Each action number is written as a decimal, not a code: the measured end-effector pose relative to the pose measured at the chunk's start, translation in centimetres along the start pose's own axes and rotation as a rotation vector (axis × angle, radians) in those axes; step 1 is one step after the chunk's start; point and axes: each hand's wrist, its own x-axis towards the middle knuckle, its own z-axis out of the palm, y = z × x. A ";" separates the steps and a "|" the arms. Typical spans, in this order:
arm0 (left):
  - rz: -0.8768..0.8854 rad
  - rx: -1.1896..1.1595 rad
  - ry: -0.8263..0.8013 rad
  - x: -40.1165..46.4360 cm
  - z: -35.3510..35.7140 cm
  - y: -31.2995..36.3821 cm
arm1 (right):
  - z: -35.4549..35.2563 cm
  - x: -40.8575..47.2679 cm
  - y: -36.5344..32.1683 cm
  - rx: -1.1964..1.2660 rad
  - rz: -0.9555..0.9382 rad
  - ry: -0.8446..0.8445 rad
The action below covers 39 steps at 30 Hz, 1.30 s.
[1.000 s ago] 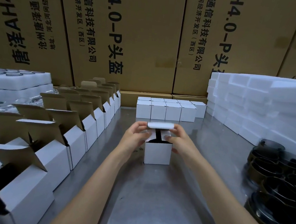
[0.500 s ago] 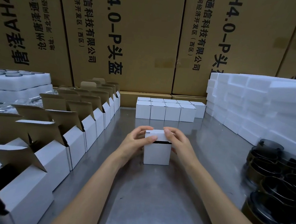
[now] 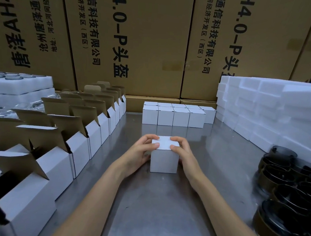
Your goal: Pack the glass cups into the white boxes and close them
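Tall brown shipping cartons (image 3: 138,43) are walling in the back of the frame, and a grey metal table (image 3: 163,210) is stretching from them toward the camera.

At the centre of the frame a small white box (image 3: 164,158) is standing on the table, its lid lying flat and apparently tucked in. The left hand (image 3: 141,153) and the right hand (image 3: 183,155) are gripping it from either side, thumbs pressing on the top near the front edge and fingers curling round the far corners. So each grip is closed round the box; neither hand is released.

As for progress, a block of closed boxes (image 3: 175,114) is sitting just above centre, against the cartons, suggesting several are finished. Much seems left: a row of open boxes (image 3: 80,131) with raised brown flaps is running along the left of the frame, and dark glass cups (image 3: 289,188) are clustering at the lower right. White foam blocks (image 3: 271,111) are stacked at the upper right.

The box in hand looks clean, square and undented, with crisp edges. Whether a cup is inside cannot be seen.
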 end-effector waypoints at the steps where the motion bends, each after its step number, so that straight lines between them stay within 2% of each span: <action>1: 0.003 0.013 0.006 0.1 0.0 -0.1 | 0.3 0.0 0.2 -0.014 -0.011 0.031; 5: 0.043 0.077 0.024 -0.2 0.4 -0.5 | 1.2 -0.5 0.8 -0.194 -0.158 0.227; 8: 0.039 0.095 0.031 -0.5 0.8 -0.5 | 1.2 -1.4 0.8 -0.464 -0.313 0.363; 11: -0.035 0.042 0.017 -0.2 1.0 -0.2 | 1.9 -2.1 1.0 -0.793 -0.357 0.345; 13: -0.065 -0.015 -0.002 0.1 0.7 -0.2 | 2.1 -1.6 1.4 -0.880 -0.307 0.355; 18: -0.006 -0.103 0.204 1.7 -0.6 -0.7 | -0.9 1.7 1.9 -0.757 -0.151 0.645; 20: 0.020 -0.041 0.267 3.0 -1.4 -1.0 | -2.7 3.5 2.1 -0.674 -0.057 0.769; 22: 0.024 0.029 0.301 4.6 -2.2 -1.2 | -4.4 5.6 2.5 -0.609 -0.004 0.811; 26: 0.011 0.349 0.329 8.7 -4.6 -1.6 | -6.8 10.0 3.5 -0.558 0.038 0.899; 30: -0.020 0.323 0.407 12.1 -7.3 -1.5 | -9.9 14.2 4.2 -0.511 0.085 1.041; 35: -0.036 0.376 0.498 16.0 -9.8 -1.5 | -13.7 18.4 5.7 -0.519 0.111 1.038; 39: -0.030 0.393 0.499 18.2 -11.0 -1.4 | -14.4 20.7 6.6 -0.589 0.068 0.946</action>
